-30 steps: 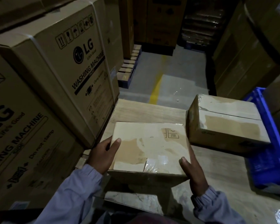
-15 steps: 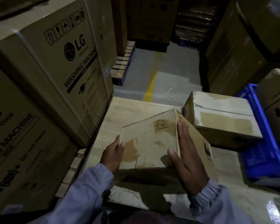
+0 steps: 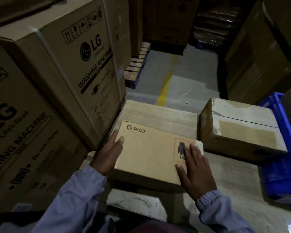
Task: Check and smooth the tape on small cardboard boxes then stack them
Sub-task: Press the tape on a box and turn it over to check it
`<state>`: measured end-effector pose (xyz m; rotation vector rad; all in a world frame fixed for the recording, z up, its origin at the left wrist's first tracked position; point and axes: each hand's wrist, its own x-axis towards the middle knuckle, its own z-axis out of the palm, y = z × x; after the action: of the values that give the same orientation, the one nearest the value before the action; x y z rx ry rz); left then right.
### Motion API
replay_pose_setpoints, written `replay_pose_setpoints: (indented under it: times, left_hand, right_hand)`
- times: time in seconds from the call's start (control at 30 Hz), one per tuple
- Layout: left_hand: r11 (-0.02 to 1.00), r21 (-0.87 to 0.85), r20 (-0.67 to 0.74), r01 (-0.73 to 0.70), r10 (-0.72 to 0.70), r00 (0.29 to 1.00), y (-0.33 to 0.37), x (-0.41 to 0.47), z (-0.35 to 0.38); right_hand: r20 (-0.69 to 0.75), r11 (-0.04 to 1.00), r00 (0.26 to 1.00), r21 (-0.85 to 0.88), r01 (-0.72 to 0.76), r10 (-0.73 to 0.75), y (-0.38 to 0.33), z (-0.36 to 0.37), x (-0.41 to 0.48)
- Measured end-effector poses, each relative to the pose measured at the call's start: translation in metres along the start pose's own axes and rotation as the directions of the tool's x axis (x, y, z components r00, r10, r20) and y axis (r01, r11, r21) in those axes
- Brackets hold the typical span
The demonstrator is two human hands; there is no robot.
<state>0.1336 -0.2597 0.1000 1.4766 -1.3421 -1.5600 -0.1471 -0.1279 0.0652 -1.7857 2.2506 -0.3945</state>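
A small brown cardboard box (image 3: pixel 149 152) printed PICO lies flat on the wooden table (image 3: pixel 158 111) in front of me, its plain printed face up. My left hand (image 3: pixel 109 153) grips its left edge, thumb on top. My right hand (image 3: pixel 194 169) lies flat on the right part of the top face, fingers spread over a red dashed label. A second, larger taped box (image 3: pixel 240 128) stands on the table to the right, apart from the first.
Tall washing-machine cartons (image 3: pixel 60 68) stand close along the left. A blue plastic crate (image 3: pixel 282 148) sits at the right table edge. Beyond the table is grey floor with a yellow line (image 3: pixel 164 91), a pallet (image 3: pixel 138 64) and more stacked cartons (image 3: pixel 259 56).
The box has been rolled over: a second ago its taped face was up, then it stood on edge, and now the PICO face is up. My right hand has moved onto the top.
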Motion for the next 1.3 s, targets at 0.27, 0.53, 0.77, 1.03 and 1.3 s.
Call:
replay_pose_setpoints:
  times: [0.27,0.53,0.77,1.03,1.3]
  left_hand:
    - [0.942,0.333,-0.012,-0.025,0.031,0.999,-0.036,-0.018,0.019]
    - [0.612,0.770,-0.015,-0.179,0.297,0.955,-0.047,-0.019,0.031]
    - [0.153,0.911,0.311,-0.382,0.352,0.883,-0.038,-0.023,0.046]
    - [0.104,0.923,0.323,-0.371,0.314,0.893,-0.039,-0.024,0.051]
    - [0.225,0.870,0.348,-0.440,0.353,0.869,-0.028,-0.020,0.080]
  right_hand:
    - [0.081,0.993,0.994,0.082,-0.084,0.077,0.012,-0.006,0.001]
    - [0.008,0.981,0.999,-0.186,-0.046,0.048,0.014,0.000,0.000]
    - [0.065,0.941,0.977,-0.264,0.213,-0.203,-0.041,0.009,0.005]
    - [0.088,0.931,0.959,-0.230,0.282,-0.268,-0.054,0.018,0.008]
    - [0.162,0.953,0.949,-0.093,0.287,-0.270,-0.018,0.001,0.018]
